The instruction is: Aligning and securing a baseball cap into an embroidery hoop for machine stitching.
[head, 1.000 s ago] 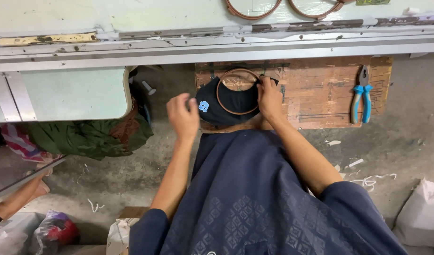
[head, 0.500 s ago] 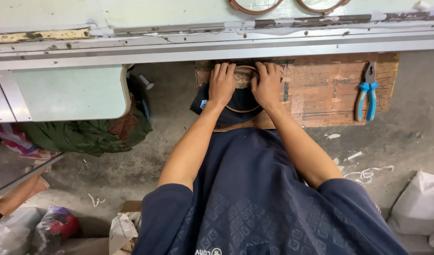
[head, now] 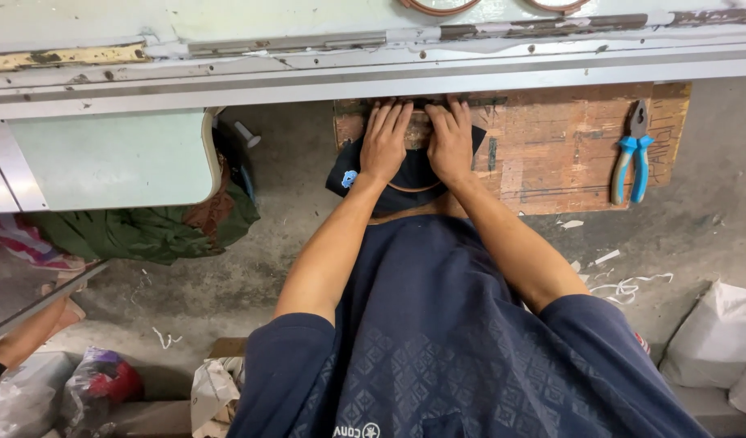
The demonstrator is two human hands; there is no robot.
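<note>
Fingers (head: 393, 113) of both hands hide the ring (head: 413, 188) on dark cloth (head: 349, 166).

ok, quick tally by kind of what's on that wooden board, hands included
Hands: 2, left hand and right hand, both pressing flat on the cloth
Dark cloth pieces: 1, dark cloth with a small blue patch
Brown rings: 1, brown ring, mostly hidden under the hands
Pliers: 1, blue-handled pliers lying apart at the right
Total: 5, all on the wooden board
</note>
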